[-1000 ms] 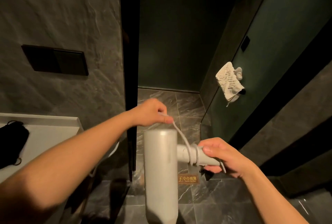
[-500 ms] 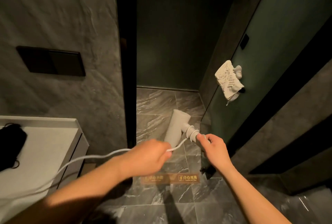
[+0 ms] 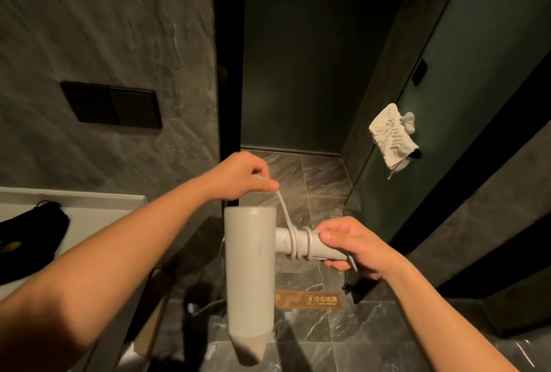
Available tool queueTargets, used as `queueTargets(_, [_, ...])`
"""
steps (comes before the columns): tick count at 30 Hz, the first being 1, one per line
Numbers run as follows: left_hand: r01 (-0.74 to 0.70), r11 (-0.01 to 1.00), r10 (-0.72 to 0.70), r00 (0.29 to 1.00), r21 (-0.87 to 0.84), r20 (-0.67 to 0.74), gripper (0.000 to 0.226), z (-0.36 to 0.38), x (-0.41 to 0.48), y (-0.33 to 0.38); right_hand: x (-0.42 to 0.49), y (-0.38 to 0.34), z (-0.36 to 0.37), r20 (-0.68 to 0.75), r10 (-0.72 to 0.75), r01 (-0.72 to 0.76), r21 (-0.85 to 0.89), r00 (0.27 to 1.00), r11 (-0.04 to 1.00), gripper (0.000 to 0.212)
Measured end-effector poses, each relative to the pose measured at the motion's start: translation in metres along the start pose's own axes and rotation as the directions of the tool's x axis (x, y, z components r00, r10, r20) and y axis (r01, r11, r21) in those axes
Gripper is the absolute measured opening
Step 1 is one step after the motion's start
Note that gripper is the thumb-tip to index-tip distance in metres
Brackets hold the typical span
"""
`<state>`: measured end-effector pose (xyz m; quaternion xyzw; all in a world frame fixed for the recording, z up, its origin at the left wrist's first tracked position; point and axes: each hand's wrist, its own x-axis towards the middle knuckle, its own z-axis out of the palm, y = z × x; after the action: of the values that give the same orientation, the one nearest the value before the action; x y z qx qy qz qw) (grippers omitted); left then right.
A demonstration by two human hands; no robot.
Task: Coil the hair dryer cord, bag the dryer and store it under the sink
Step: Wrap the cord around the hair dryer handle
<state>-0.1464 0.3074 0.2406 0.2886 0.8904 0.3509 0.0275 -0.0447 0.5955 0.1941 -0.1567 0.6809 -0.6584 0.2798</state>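
Note:
A pale grey hair dryer (image 3: 249,273) hangs in front of me, barrel upright and handle pointing right. My right hand (image 3: 353,245) grips the end of that handle. Its grey cord (image 3: 286,216) is wound in a few turns around the handle next to the barrel. From those turns the cord rises to my left hand (image 3: 246,176), which pinches it just above the barrel's top. A black drawstring bag (image 3: 29,230) lies on the white counter (image 3: 98,206) at the left edge.
A dark frame post (image 3: 228,73) stands straight ahead, with a glass partition (image 3: 447,103) to its right carrying a white cloth (image 3: 392,136) on a hook. A black wall plate (image 3: 111,104) is at left. A caution strip (image 3: 308,300) marks the tiled floor.
The dryer came back up close to me with its barrel upright. My left hand swung from below the handle to above the barrel, laying another turn of cord on the handle.

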Motion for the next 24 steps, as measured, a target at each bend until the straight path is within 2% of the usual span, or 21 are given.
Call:
queueTargets(2, [0.115, 0.948, -0.095, 0.992, -0.297, 0.079, 0.028, 0.019, -0.016, -0.037, 0.004, -0.007, 0.005, -0.029, -0.076, 0.079, 0.116, 0.997, 0.990, 0.043])
queueTargets(3, [0.209, 0.850, -0.178, 0.978, -0.484, 0.110, 0.028, 0.034, -0.026, -0.048, 0.007, -0.010, 0.008, -0.074, -0.104, 0.114, 0.146, 0.992, 0.983, 0.040])
queueTargets(4, [0.268, 0.758, -0.259, 0.960, -0.595, 0.102, 0.035, 0.050, -0.038, -0.054, 0.010, -0.012, 0.012, -0.135, -0.119, 0.141, 0.168, 0.984, 0.976, 0.036])
queueTargets(6, [0.319, 0.692, -0.371, 0.927, -0.648, 0.059, 0.056, 0.085, -0.063, -0.056, 0.020, -0.013, 0.019, -0.292, -0.095, 0.158, 0.199, 0.952, 0.967, 0.031])
queueTargets(8, [0.382, 0.758, -0.377, 0.918, -0.528, 0.122, 0.065, 0.112, -0.090, -0.050, 0.034, -0.008, 0.026, -0.478, -0.011, 0.113, 0.185, 0.878, 0.976, 0.029])
queueTargets(10, [0.383, 0.819, -0.362, 0.923, -0.428, 0.132, 0.052, 0.124, -0.112, -0.041, 0.048, 0.000, 0.033, -0.624, 0.036, 0.016, 0.077, 0.781, 0.997, 0.035])
queueTargets(12, [0.319, 0.909, -0.318, 0.947, -0.269, 0.048, 0.035, 0.123, -0.126, -0.036, 0.062, 0.009, 0.038, -0.706, -0.046, -0.067, -0.132, 0.707, 0.989, 0.043])
queueTargets(14, [0.266, 0.963, -0.266, 0.964, -0.029, 0.012, 0.028, 0.108, -0.130, -0.027, 0.070, 0.017, 0.040, -0.715, -0.170, -0.150, -0.361, 0.678, 0.920, 0.048])
queueTargets(16, [0.202, 0.958, -0.201, 0.979, 0.202, -0.025, 0.024, 0.081, -0.132, -0.017, 0.073, 0.026, 0.040, -0.666, -0.220, -0.230, -0.518, 0.713, 0.824, 0.051])
queueTargets(18, [0.178, 0.935, -0.162, 0.984, 0.308, -0.076, 0.027, 0.048, -0.129, -0.014, 0.074, 0.033, 0.043, -0.585, -0.203, -0.265, -0.615, 0.785, 0.743, 0.055])
queueTargets(22, [0.130, 0.889, -0.099, 0.991, 0.438, -0.093, 0.028, -0.003, -0.118, -0.007, 0.077, 0.028, 0.056, -0.315, -0.154, -0.153, -0.762, 0.937, 0.629, 0.062])
queueTargets(24, [0.161, 0.885, -0.133, 0.987, 0.436, -0.094, 0.029, -0.024, -0.114, -0.010, 0.079, 0.018, 0.059, -0.172, -0.073, -0.090, -0.779, 0.982, 0.621, 0.061])
